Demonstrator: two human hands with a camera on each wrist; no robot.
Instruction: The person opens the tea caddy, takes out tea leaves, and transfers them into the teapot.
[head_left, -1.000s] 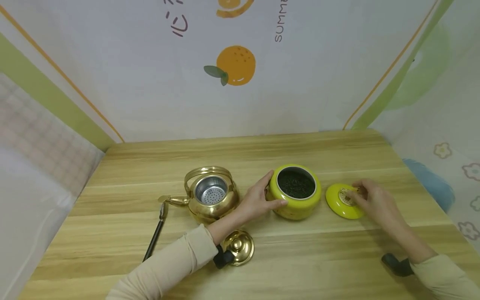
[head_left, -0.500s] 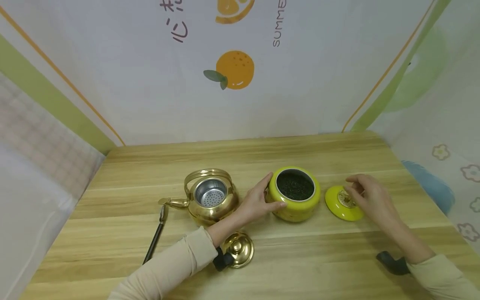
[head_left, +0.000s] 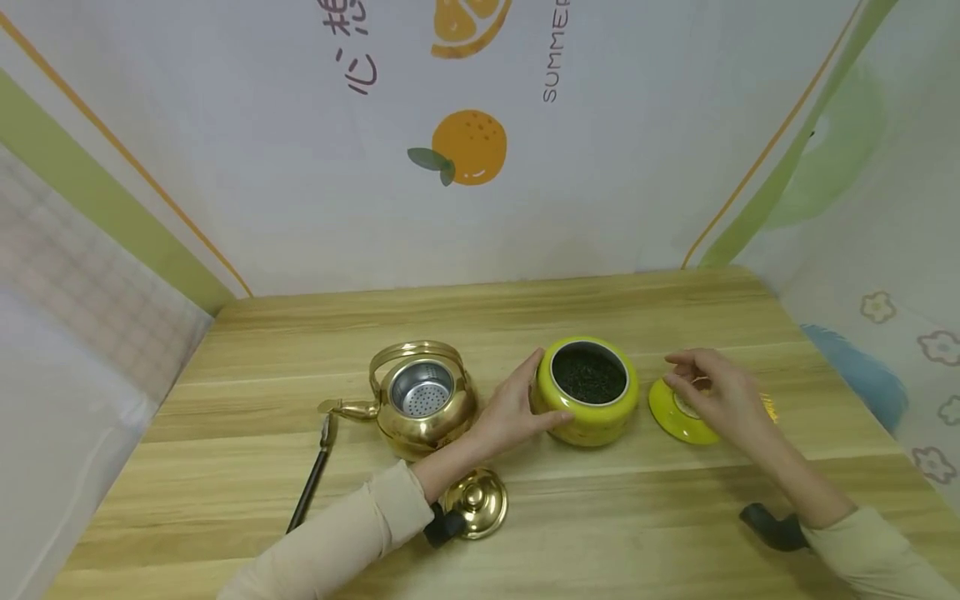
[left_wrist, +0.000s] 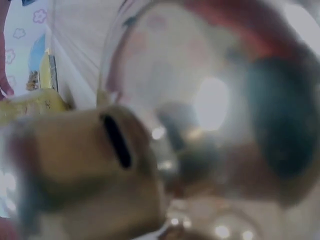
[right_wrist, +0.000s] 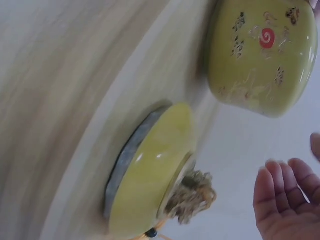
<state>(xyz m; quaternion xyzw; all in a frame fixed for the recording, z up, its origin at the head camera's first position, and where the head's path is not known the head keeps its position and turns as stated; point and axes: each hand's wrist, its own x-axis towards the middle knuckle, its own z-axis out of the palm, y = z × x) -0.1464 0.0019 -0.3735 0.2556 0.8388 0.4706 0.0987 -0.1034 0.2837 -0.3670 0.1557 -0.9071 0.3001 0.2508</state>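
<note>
My left hand (head_left: 513, 412) holds the side of a yellow jar (head_left: 592, 423), thumb at the front. Dark leaf-like pieces, probably loose tea (head_left: 590, 375), lie inside it. To the jar's right lies its yellow lid (head_left: 678, 423), knob up. Above that lid hovers my right hand (head_left: 723, 400), fingers loosely bent. In the right wrist view, a gap shows between the fingers (right_wrist: 285, 192) and the ornate knob (right_wrist: 190, 195), with nothing held. Close to my left forearm stands a golden teapot (head_left: 427, 429) with a perforated steel strainer (head_left: 426, 393) in its mouth. Blurred golden metal (left_wrist: 80, 175) fills the left wrist view.
A golden teapot lid (head_left: 476, 507) lies in front of the teapot, partly behind the left wrist's black camera strap (head_left: 442, 525). A thin dark-handled spoon-like tool (head_left: 309, 487) lies below the spout. White printed cloth (head_left: 600, 208) hangs behind the wooden table (head_left: 600, 517).
My right hand has let go of the yellow lid's knob and moved slightly left above it. The left hand keeps its hold on the jar. The head view has tilted up slightly.
</note>
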